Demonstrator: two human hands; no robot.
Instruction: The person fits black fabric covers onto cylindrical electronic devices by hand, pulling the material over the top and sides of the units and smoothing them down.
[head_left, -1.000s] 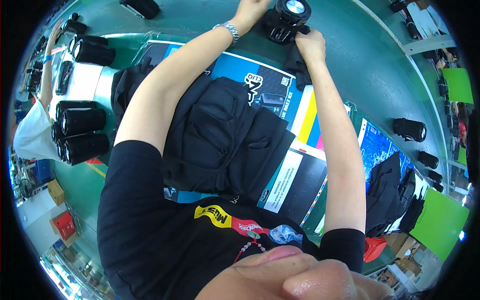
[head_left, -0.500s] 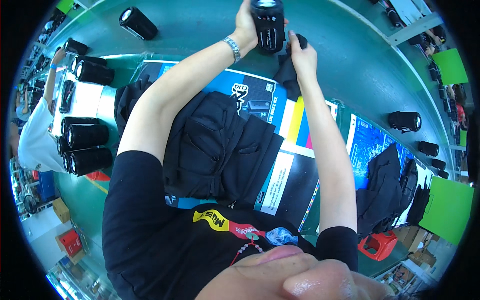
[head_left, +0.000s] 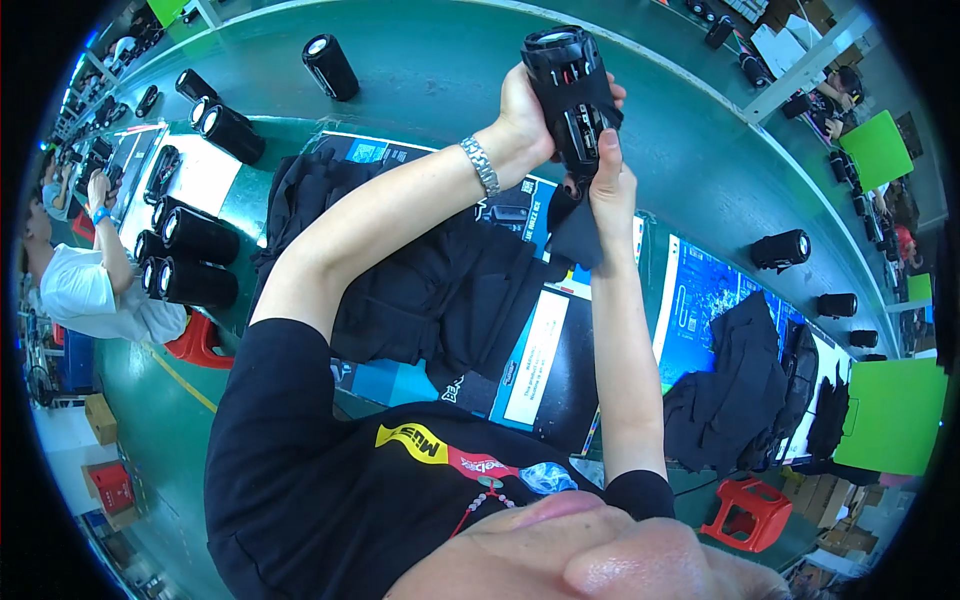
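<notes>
A black cylindrical speaker (head_left: 563, 75) is held up beyond the printed mat, tilted, with its round silvery end at the top. My left hand (head_left: 527, 118) grips it from the left, with fingertips showing on its right side. A black cloth piece (head_left: 576, 235) hangs below the speaker, and a dark band of it seems to lie across the speaker's side. My right hand (head_left: 613, 195) is closed on this cloth at the speaker's lower end, thumb up against the casing. How far the cloth wraps round the back is hidden.
Black cloth pieces (head_left: 430, 290) lie piled on the printed mat (head_left: 545, 345), with another cloth pile (head_left: 735, 390) at the right. Several black speakers stand at the left (head_left: 200, 285), and others lie on the green bench (head_left: 420, 85). A co-worker (head_left: 90, 285) sits at the left; red stools are nearby.
The speaker has come nearer and tilted. My right hand has brought the cloth up against it, where before the two were apart. The whole view has shifted slightly.
</notes>
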